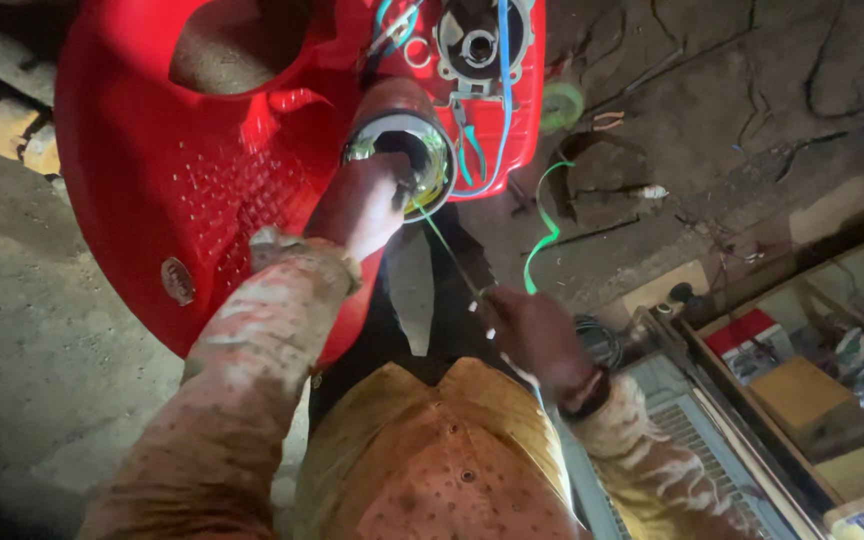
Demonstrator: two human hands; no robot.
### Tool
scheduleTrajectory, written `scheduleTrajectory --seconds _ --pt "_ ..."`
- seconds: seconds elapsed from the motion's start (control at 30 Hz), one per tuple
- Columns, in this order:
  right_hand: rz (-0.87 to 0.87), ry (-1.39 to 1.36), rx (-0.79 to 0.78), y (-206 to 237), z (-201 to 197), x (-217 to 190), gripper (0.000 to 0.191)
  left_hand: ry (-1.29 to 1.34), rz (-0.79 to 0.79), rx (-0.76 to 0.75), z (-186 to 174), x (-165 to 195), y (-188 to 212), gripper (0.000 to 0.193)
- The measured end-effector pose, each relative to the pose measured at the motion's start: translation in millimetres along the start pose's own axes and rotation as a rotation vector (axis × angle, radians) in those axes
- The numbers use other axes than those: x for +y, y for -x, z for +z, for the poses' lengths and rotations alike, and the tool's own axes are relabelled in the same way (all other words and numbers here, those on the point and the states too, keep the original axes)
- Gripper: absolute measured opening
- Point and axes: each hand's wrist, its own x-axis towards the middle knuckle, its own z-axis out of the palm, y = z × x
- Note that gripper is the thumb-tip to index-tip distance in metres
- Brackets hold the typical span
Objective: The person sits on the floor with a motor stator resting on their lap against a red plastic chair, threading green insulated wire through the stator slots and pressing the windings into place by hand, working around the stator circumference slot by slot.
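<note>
I see one motor stator [404,150] on one red stool [152,170]: left hand [362,205] gripping its rim, right hand [532,335] below it pinching one thin wire [447,250] (taut).

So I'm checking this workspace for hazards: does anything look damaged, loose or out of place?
Yes. The red housing lies open, its blue and green wires hanging loose. The left hand reaches into a metal ring; the right hand pulls a thin green strand taut. Wire scraps litter the dirt floor.

Dim dirt floor [42,330]; wooden shelf [802,400] at right.
</note>
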Motion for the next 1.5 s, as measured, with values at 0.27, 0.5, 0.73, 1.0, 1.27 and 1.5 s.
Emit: scheduleTrajectory --seconds 0.27,0.5,0.73,1.0,1.27,1.5 --pt "-0.267 -0.134 0.036 9.3 1.7 -11.4 0.024 -0.051 -0.210 -0.278 -3.1 -0.4 -10.5 0.016" --pt "-0.223 -0.169 0.067 9.7 3.7 -13.2 0.025 -0.407 0.069 -0.403 4.7 -10.6 -6.3 0.013" --pt "-0.259 -0.215 0.050 7.2 5.0 -9.2 0.023 -0.280 0.076 -0.342 12.1 -12.8 -5.3 0.014" --pt "-0.288 -0.200 0.077 7.4 5.5 -9.4 0.025 -0.379 0.126 -0.304 16.2 -13.4 1.3 0.010" --pt "-0.269 -0.211 -0.001 -1.8 19.6 -6.0 0.024 -0.381 -0.259 -0.356 5.9 15.6 -19.8 0.017" --pt "-0.380 -0.262 -0.004 -46.8 36.3 -9.0 0.032 -0.397 -0.572 -0.341 -3.1 44.6 -53.8 0.021"
